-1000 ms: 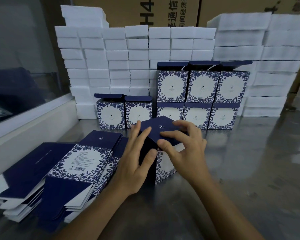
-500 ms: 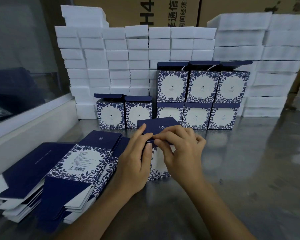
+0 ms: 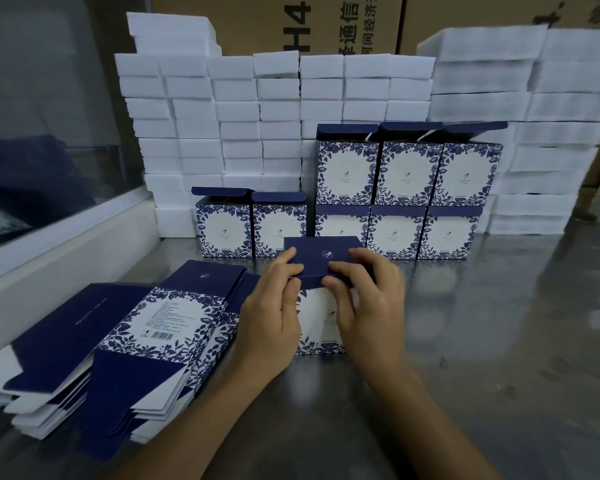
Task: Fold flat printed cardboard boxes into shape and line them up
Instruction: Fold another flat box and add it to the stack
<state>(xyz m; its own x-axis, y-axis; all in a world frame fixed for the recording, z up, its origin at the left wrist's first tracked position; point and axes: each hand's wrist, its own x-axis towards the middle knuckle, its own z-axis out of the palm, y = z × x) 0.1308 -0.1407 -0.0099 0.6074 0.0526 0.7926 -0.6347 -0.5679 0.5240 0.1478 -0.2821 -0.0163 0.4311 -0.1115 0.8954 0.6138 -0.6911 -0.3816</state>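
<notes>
Gripping the dark blue lid flap [image 3: 323,256] of a folded box [image 3: 321,327] between them, a person's left hand [image 3: 271,313] and right hand [image 3: 368,303] work at the middle of a steel table [image 3: 482,358], each hand's thumb curled against the flap's front edge and its fingers laid on the flap's top. The box stands upright on the table, its white front panel with blue floral border facing the camera between the two wrists. To the left, just beside the left hand, a stack of flat printed boxes [image 3: 125,344] lies fanned on the table, a barcode panel showing on the top one. Behind the hands, finished boxes [image 3: 378,209] stand in a row against the back, two single ones at the left and three columns stacked two high at the right, their upper flaps raised. White foam blocks [image 3: 222,109] are piled behind and to the right of them, with brown cartons [image 3: 326,26] printed in black behind the foam.
</notes>
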